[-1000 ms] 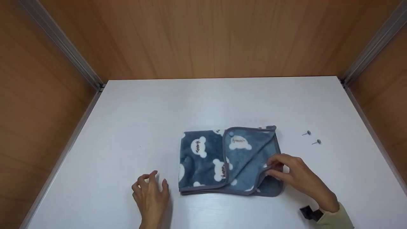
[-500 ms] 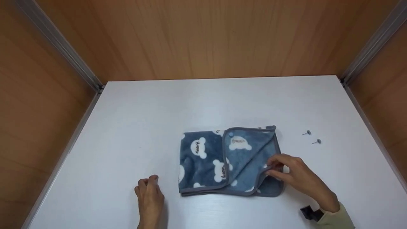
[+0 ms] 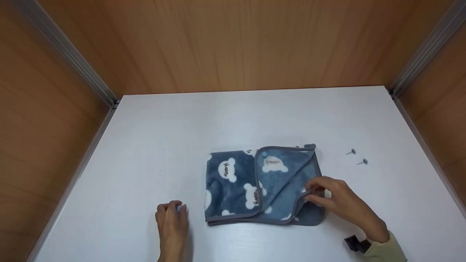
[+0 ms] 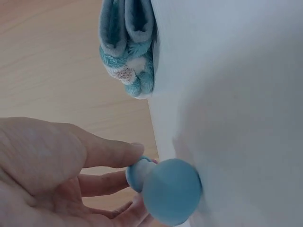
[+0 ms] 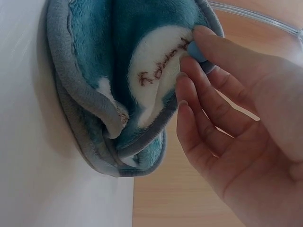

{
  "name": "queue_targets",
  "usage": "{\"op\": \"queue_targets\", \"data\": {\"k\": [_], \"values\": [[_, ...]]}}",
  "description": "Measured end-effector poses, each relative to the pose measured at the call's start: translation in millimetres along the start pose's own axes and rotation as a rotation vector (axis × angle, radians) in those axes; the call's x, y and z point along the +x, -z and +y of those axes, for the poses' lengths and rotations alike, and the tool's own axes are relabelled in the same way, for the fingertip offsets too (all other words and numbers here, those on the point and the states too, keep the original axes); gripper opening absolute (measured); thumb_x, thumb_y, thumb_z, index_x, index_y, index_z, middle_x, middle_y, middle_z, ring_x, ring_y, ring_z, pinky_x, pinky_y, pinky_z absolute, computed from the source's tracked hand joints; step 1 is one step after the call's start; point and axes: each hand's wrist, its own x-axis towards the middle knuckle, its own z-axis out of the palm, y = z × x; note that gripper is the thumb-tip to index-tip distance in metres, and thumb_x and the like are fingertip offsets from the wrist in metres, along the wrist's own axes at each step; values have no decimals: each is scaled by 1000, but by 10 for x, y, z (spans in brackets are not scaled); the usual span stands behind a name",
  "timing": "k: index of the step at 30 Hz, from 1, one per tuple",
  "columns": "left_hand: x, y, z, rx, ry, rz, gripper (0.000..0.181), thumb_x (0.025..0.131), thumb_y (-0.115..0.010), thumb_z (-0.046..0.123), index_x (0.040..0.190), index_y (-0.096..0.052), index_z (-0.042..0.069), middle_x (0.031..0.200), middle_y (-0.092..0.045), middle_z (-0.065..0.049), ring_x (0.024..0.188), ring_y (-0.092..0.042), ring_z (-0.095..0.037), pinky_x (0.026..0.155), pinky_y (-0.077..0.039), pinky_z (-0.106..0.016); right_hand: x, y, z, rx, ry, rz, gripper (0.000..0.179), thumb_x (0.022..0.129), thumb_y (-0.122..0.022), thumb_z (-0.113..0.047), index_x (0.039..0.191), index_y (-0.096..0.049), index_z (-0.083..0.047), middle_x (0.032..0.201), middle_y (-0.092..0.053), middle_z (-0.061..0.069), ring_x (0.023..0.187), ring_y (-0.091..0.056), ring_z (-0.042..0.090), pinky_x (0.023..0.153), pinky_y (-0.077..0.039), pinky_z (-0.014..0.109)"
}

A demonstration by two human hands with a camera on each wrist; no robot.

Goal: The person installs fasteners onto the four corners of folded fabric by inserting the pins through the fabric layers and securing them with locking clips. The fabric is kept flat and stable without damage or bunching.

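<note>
A folded blue fleece blanket (image 3: 235, 193) with white bear heads and grey trim lies on the white table. At its left, my left hand (image 3: 171, 223) pinches a light-blue knob (image 4: 173, 191) with a round ball end and a pale neck leading to a small disc. The knob's ball end is at the tabletop in the left wrist view. My right hand (image 3: 338, 200) pinches the lifted near-right edge of the blanket. In the right wrist view, a small blue button-like head (image 5: 196, 52) sits between thumb and fingers at that edge; what lies behind it is hidden.
Two thin pins with round heads, one pin (image 3: 351, 151) and another pin (image 3: 363, 162), lie right of the blanket. A blue dot (image 3: 264, 154) shows at the blanket's upper flap. Wooden panels (image 3: 233, 43) enclose the table at the back and sides.
The fingers of my left hand, spread a second ago, have drawn together, and a bit of blue now shows between them. The right hand and blanket stay in place.
</note>
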Motion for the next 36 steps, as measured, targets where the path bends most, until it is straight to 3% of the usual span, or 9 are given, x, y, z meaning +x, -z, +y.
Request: {"op": "queue_targets", "data": {"k": [7,14,22,36], "values": [[-24,-25,41,-35,-100,79,15,94,-74,5,102,-67,-5,98,-65,-23,97,-60,-40,85,-52,-52,-2,4,-9,8,14,7,26,83,-82,2,103,-69,-9,93,-69,-6,79,-63,5,66,-55,29],[-13,-55,145,-81,-110,78,19,93,-77,12,102,-70,-4,94,-68,-17,91,-64,-31,82,-55,-47,4,14,-14,8,-7,-2,24,85,-81,0,105,-69,-10,94,-69,-7,80,-62,4,66,-56,30],[-30,-95,201,-100,-170,129,19,89,-80,7,100,-70,-5,89,-66,-16,77,-62,-24,66,-53,-35,10,11,-12,26,-2,-12,24,86,-81,-1,105,-69,-10,94,-70,-6,80,-63,5,66,-55,31],[-95,-161,341,-137,-218,136,20,89,-81,8,101,-67,-2,89,-64,-11,72,-60,-17,64,-53,-30,12,-9,-16,46,21,-3,24,86,-81,-2,106,-69,-10,94,-69,-2,79,-62,7,67,-54,24]]}}
